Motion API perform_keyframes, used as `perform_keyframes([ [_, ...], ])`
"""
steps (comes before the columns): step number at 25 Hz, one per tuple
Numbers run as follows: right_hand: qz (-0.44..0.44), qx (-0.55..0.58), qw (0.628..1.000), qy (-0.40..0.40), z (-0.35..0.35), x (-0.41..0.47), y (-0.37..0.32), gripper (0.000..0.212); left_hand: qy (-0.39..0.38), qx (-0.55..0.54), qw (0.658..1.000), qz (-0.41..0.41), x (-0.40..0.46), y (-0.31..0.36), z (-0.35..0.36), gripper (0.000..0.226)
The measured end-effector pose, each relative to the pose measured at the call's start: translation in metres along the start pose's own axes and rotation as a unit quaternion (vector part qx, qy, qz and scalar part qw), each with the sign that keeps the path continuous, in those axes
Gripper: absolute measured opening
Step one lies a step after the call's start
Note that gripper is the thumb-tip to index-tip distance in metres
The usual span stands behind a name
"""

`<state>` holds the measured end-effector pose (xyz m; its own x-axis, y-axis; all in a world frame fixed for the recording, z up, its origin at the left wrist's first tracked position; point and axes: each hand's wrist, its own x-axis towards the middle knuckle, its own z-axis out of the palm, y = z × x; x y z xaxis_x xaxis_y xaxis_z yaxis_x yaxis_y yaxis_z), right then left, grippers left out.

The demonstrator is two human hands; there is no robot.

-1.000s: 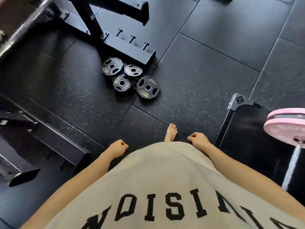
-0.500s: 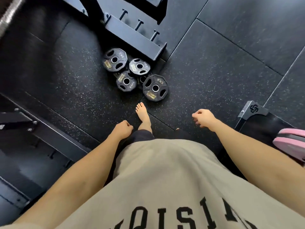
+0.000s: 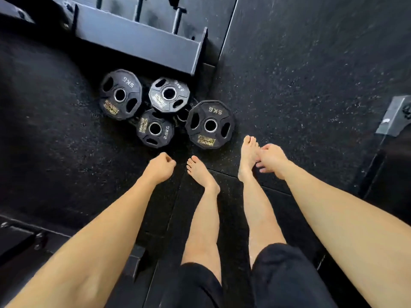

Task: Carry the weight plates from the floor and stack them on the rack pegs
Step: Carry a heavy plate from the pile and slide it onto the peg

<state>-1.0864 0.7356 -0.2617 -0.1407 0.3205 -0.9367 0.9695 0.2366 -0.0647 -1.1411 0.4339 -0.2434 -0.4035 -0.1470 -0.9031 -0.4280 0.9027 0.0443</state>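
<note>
Several black weight plates lie flat on the rubber floor below the rack. A 5 kg plate (image 3: 120, 94) is at the left and another 5 kg plate (image 3: 210, 125) at the right. Two 2.5 kg plates (image 3: 169, 94) (image 3: 155, 128) sit between them, overlapping. The black rack base (image 3: 138, 43) with upright pegs (image 3: 178, 18) stands just behind them. My left hand (image 3: 160, 165) hangs in a fist just short of the lower 2.5 kg plate and holds nothing. My right hand (image 3: 271, 161) hangs with loosely curled fingers, right of the right 5 kg plate, also holding nothing.
My bare feet (image 3: 201, 172) (image 3: 248, 156) stand just short of the plates. A grey metal bracket (image 3: 393, 116) of a platform sits at the right edge. A dark equipment frame (image 3: 22, 236) runs along the lower left. Bare rubber mat lies to the right of the plates.
I have walked up to the plates and look more steeply down, so they lie right at my feet. The pink plate at the right has left view. Both hands still hold nothing.
</note>
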Motion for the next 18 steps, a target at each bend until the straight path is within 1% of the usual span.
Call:
perform_keyframes([
  [2, -0.009, -0.014, 1.000, -0.013, 0.025, 0.063, -0.011, 0.039, 0.024, -0.003, 1.000, 0.002, 0.065, 0.016, 0.011, 0.022],
  [4, -0.008, -0.022, 1.000, -0.010, 0.059, 0.151, -0.007, 0.042, 0.049, 0.007, 0.999, 0.007, 0.140, 0.030, 0.033, 0.023],
  [5, 0.001, -0.034, 0.999, -0.002, 0.078, 0.205, 0.004, 0.044, 0.062, 0.016, 0.998, 0.010, 0.175, 0.036, 0.045, 0.027],
  [6, 0.013, -0.047, 0.999, 0.012, 0.094, 0.246, 0.009, 0.051, 0.072, 0.025, 0.997, 0.016, 0.208, 0.042, 0.058, 0.033],
  [8, 0.017, -0.060, 0.998, 0.021, 0.120, 0.293, 0.006, 0.065, 0.096, 0.024, 0.994, 0.038, 0.266, 0.053, 0.075, 0.043],
  [10, 0.002, -0.073, 0.997, 0.015, 0.131, 0.288, -0.017, 0.062, 0.106, 0.025, 0.992, 0.060, 0.296, 0.061, 0.081, 0.049],
  [12, -0.004, -0.079, 0.997, 0.020, 0.148, 0.314, -0.019, 0.058, 0.123, 0.063, 0.988, 0.066, 0.325, 0.063, 0.095, 0.052],
  [14, -0.027, -0.095, 0.994, 0.049, 0.159, 0.328, -0.019, 0.055, 0.154, 0.106, 0.980, 0.073, 0.341, 0.062, 0.104, 0.054],
  [16, -0.044, -0.132, 0.987, 0.077, 0.166, 0.332, -0.018, 0.047, 0.170, 0.114, 0.975, 0.092, 0.347, 0.061, 0.105, 0.050],
  [18, -0.043, -0.151, 0.983, 0.092, 0.166, 0.328, -0.021, 0.042, 0.164, 0.123, 0.973, 0.106, 0.347, 0.058, 0.100, 0.044],
])
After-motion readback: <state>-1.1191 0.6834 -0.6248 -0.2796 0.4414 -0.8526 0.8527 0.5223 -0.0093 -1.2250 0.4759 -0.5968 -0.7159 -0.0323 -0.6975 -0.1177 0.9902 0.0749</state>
